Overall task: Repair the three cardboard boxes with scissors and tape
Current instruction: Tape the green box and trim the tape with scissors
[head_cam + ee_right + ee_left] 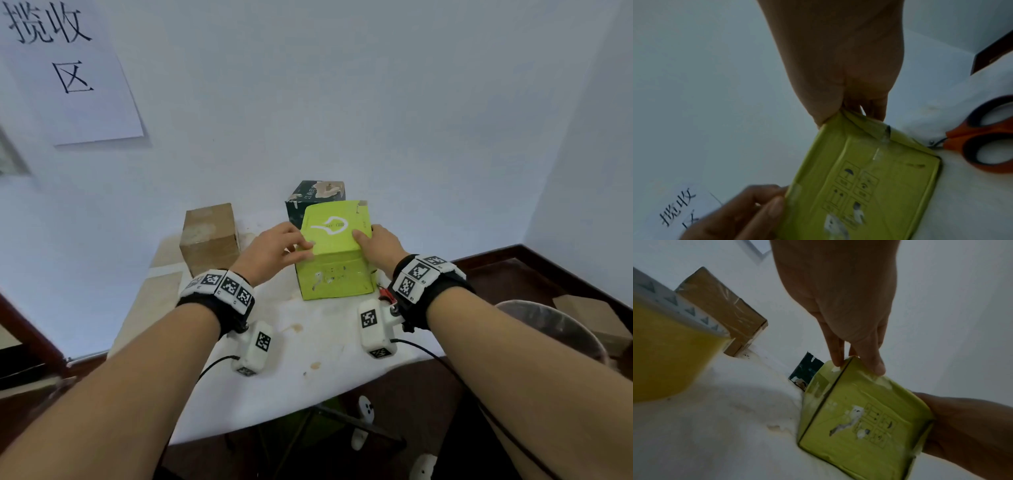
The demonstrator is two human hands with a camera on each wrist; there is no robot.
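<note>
Fingers (301,245) of the left hand (274,246) curl over the top left edge of the green cardboard box (334,257), thumb on its near face, while the right hand (380,246) clasps the top right edge, thumb laid on the lid. The box stands closed on the white table (308,342), between the two hands, so its contents are hidden. Both forearms reach forward, wrists raised above the tabletop.

The green box has scuffed print with white tears and glossy clear tape on its faces (the wrist views show this best). Just behind it stands a dark printed box (315,195); to the left, apart, a plain brown cardboard box (210,236) with taped seams. Orange-handled scissors (986,138) lie beside the green box's right side. A yellow tape roll (672,350) sits near the left wrist.
</note>
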